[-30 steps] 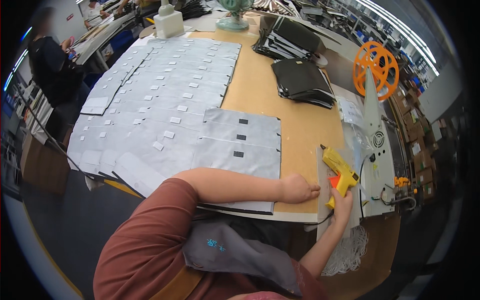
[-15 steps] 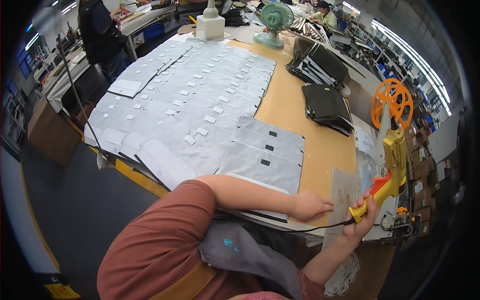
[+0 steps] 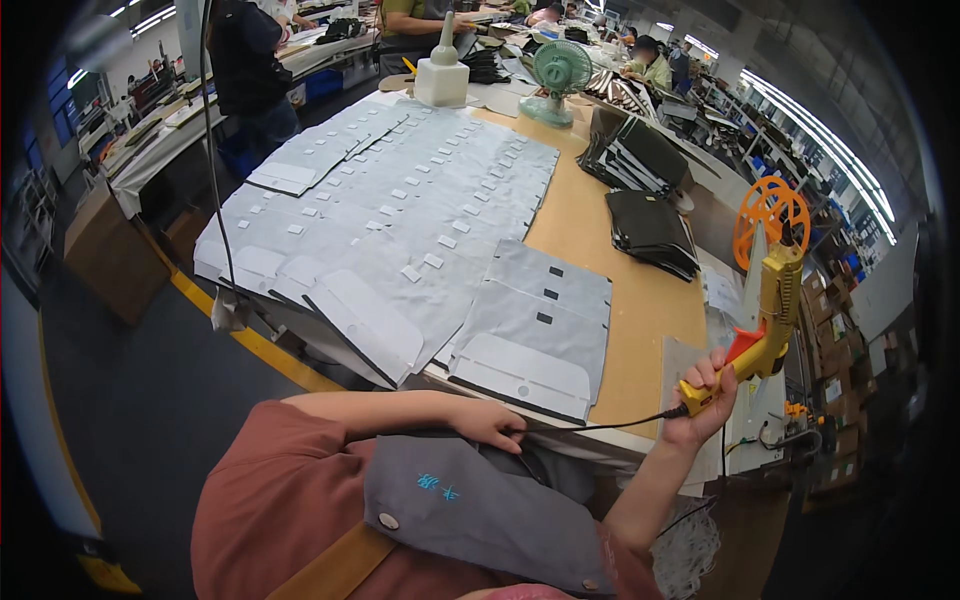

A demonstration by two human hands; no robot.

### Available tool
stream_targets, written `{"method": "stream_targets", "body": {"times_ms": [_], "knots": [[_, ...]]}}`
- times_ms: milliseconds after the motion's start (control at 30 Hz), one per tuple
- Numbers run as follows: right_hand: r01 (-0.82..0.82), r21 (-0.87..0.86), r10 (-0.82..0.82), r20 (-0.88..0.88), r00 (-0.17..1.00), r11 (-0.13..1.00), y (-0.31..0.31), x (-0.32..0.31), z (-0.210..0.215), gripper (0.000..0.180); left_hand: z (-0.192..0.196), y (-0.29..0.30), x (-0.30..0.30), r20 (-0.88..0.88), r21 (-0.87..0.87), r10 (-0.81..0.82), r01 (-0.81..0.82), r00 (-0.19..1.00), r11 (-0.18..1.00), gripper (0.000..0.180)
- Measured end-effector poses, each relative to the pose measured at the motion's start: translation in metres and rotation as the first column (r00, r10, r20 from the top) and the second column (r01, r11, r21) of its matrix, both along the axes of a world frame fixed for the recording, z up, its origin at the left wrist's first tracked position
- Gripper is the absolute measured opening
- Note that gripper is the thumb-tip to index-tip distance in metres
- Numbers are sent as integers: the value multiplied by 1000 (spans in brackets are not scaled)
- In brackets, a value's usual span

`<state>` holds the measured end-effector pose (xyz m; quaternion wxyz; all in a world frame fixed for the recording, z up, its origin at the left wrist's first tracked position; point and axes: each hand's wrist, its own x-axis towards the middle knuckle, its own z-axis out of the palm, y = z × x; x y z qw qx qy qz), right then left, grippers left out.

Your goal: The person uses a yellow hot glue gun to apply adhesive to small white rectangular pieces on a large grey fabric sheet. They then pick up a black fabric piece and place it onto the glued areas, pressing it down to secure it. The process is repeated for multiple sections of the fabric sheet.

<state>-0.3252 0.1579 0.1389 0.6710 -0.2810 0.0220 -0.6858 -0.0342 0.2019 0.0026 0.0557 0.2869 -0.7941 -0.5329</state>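
Observation:
My right hand [image 3: 702, 400] is wrapped round the handle of a yellow hot glue gun [image 3: 775, 310] with a red-orange trigger, raised beyond the table's right front. A black cable [image 3: 600, 428] leaves the handle's lower end and runs left to my left hand [image 3: 492, 424]. That hand is closed on the cable at the table's front edge, before my grey apron [image 3: 440, 500]. Just past it lies a grey panel [image 3: 540, 340] with three small black patches and a white strip along its near side. Many overlapping pale grey panels [image 3: 380, 230] with small white tabs cover the table's left side.
Stacks of dark folded pieces [image 3: 652, 232] lie at the right. A white squeeze bottle [image 3: 441, 78] and a green fan [image 3: 560, 75] stand at the back. An orange spoked reel [image 3: 768, 215] is behind the glue gun. A thin upright rod [image 3: 216, 170] rises at the left. Co-workers are beyond.
My left hand has drawn back left from the table's right front and closed on the cable. My right hand, with the glue gun, has shifted slightly left. The view has shifted too.

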Motion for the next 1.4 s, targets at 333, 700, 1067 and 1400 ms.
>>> {"method": "stream_targets", "body": {"times_ms": [333, 700, 1067, 1400], "knots": [[-176, -16, 175, -48, 983, 984, 21, 62, -39, 35, -9, 46, 82, 17, -152, 451, -443, 893, 883, 25], [-335, 68, 342, -213, 915, 940, 36, 106, -55, 47, 98, 123, 160, -88, -190, 774, -773, 627, 605, 17], [-341, -96, 351, 122, 928, 935, 18, 60, -32, 63, 142, 125, 153, 48, -213, 570, -549, 821, 809, 28], [-139, -221, 155, 55, 986, 965, 17, -26, -40, 64, 68, 92, 205, 459, -790, 751, -170, 475, 590, 82]]}}
